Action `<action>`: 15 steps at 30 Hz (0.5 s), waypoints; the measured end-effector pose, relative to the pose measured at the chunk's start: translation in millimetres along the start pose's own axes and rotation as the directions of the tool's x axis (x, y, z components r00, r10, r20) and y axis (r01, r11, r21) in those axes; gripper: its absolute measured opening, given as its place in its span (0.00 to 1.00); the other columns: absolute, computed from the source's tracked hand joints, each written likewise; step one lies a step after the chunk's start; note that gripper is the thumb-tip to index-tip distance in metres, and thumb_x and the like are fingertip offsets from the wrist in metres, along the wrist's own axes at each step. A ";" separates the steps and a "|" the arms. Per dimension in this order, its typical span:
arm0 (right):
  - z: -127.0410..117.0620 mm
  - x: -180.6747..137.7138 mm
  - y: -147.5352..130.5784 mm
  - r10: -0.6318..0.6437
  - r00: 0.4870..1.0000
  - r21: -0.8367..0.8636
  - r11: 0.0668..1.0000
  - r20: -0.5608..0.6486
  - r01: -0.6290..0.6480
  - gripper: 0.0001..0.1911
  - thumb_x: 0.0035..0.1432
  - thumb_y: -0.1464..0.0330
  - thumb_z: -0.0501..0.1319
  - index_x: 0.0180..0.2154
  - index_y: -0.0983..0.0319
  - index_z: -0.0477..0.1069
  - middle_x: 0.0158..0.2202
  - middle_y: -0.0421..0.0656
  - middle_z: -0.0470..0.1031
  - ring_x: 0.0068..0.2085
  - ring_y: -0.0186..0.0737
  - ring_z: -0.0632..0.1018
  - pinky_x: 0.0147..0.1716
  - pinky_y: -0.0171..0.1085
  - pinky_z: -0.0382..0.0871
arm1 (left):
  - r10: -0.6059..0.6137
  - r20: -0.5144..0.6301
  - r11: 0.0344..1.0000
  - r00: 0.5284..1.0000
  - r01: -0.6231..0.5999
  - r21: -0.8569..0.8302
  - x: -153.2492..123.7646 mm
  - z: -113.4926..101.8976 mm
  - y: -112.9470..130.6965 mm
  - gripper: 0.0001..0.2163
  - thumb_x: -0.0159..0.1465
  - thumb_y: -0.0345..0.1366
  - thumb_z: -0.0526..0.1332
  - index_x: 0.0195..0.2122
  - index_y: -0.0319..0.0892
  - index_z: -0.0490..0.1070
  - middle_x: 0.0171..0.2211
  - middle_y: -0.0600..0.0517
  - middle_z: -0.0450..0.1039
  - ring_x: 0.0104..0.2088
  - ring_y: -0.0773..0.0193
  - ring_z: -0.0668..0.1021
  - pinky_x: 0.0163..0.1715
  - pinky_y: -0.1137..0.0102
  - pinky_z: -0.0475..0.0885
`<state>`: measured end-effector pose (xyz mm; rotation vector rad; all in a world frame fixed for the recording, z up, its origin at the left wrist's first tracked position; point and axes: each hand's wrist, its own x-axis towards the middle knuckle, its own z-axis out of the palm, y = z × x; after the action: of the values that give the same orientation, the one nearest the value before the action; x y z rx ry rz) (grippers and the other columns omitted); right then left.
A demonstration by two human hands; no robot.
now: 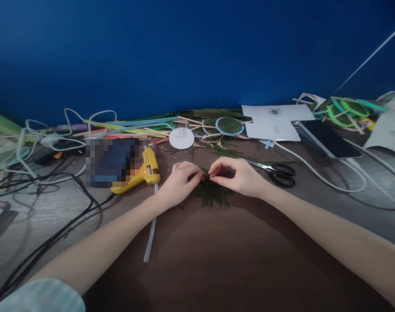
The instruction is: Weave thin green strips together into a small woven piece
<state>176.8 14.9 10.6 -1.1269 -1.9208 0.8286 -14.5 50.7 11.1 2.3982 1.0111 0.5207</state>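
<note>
Both my hands meet at the middle of the table over a small bundle of dark green leaf strips (212, 195). My left hand (179, 180) is closed in a pinch on the top of the bundle. My right hand (238, 174) is also closed, its fingertips pinching the same spot from the other side. The strips fan out toward me below the fingers. A yellow glue gun (139, 171) with a clear glue stick (151, 232) lies just left of my left hand. Black-handled scissors (277, 171) lie just right of my right hand.
Tangled white and black cables (48, 173) cover the left side. Coloured strips (135, 128), a white round disc (181, 138) and a green-filled ring (229, 125) lie at the back. A white sheet (275, 123), a dark phone (327, 138) with a white cable and green rings (347, 110) are at the right.
</note>
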 end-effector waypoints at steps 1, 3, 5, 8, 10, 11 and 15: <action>-0.2 -0.3 -0.3 -0.003 1.000 -0.003 1.000 0.008 0.003 0.04 0.50 0.73 0.60 0.32 0.61 0.68 0.31 0.40 0.74 0.33 0.34 0.75 0.35 0.35 0.70 | -0.001 0.004 1.000 1.000 0.001 0.005 0.0 -0.1 -0.1 0.09 0.62 0.31 0.51 0.29 0.42 0.69 0.33 0.53 0.73 0.40 0.62 0.72 0.47 0.63 0.61; -0.8 -0.7 -0.8 -0.005 1.000 -0.005 1.000 0.029 0.005 0.04 0.50 0.74 0.60 0.32 0.61 0.68 0.31 0.40 0.75 0.33 0.35 0.75 0.35 0.35 0.70 | -0.004 0.010 1.000 1.000 0.004 0.012 0.1 -0.3 -0.1 0.10 0.63 0.32 0.50 0.30 0.42 0.69 0.33 0.53 0.73 0.40 0.62 0.72 0.48 0.63 0.61; -1.5 -0.9 -1.1 -0.007 0.999 -0.008 1.000 0.045 0.008 0.04 0.50 0.74 0.60 0.31 0.61 0.69 0.31 0.40 0.75 0.32 0.34 0.75 0.34 0.35 0.70 | -0.009 0.013 1.000 1.000 0.009 0.016 -0.1 -0.8 0.3 0.10 0.63 0.34 0.50 0.31 0.42 0.70 0.34 0.52 0.73 0.40 0.62 0.72 0.48 0.62 0.61; -2.3 -1.1 -0.9 -0.037 0.998 -0.046 0.998 0.047 0.040 0.03 0.51 0.73 0.60 0.30 0.61 0.69 0.30 0.40 0.75 0.32 0.34 0.75 0.34 0.35 0.69 | 0.002 0.023 1.000 1.000 -0.003 0.026 -0.8 -2.2 1.7 0.09 0.62 0.36 0.52 0.34 0.43 0.71 0.35 0.52 0.73 0.42 0.61 0.71 0.49 0.61 0.59; -2.5 -1.4 -0.7 -0.089 0.996 -0.105 0.990 0.026 0.091 0.02 0.51 0.72 0.61 0.29 0.60 0.70 0.30 0.40 0.74 0.32 0.35 0.74 0.34 0.36 0.68 | 0.019 0.032 0.999 0.999 -0.020 0.032 -1.4 -2.7 2.1 0.08 0.61 0.35 0.53 0.36 0.44 0.71 0.36 0.53 0.74 0.43 0.60 0.71 0.49 0.60 0.59; -2.5 -1.6 -0.6 -0.117 0.993 -0.141 0.983 0.007 0.117 0.02 0.51 0.72 0.61 0.29 0.59 0.70 0.29 0.40 0.73 0.32 0.35 0.73 0.35 0.37 0.67 | 0.029 0.037 0.999 0.999 -0.031 0.032 -1.5 -2.6 2.0 0.08 0.61 0.34 0.53 0.37 0.45 0.71 0.37 0.53 0.74 0.43 0.60 0.71 0.49 0.60 0.58; -1.9 -2.3 -0.7 -0.166 0.983 -0.262 0.955 -0.076 0.141 0.01 0.52 0.70 0.62 0.30 0.58 0.72 0.29 0.41 0.70 0.34 0.37 0.71 0.36 0.38 0.66 | 0.065 0.046 0.997 0.997 -0.067 0.048 -1.3 -0.1 -0.4 0.10 0.59 0.31 0.54 0.38 0.44 0.72 0.38 0.53 0.74 0.45 0.59 0.71 0.49 0.60 0.58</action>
<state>178.9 12.7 11.6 -1.1265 -2.0440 0.4419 -15.7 50.0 10.7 2.4829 0.9384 0.4689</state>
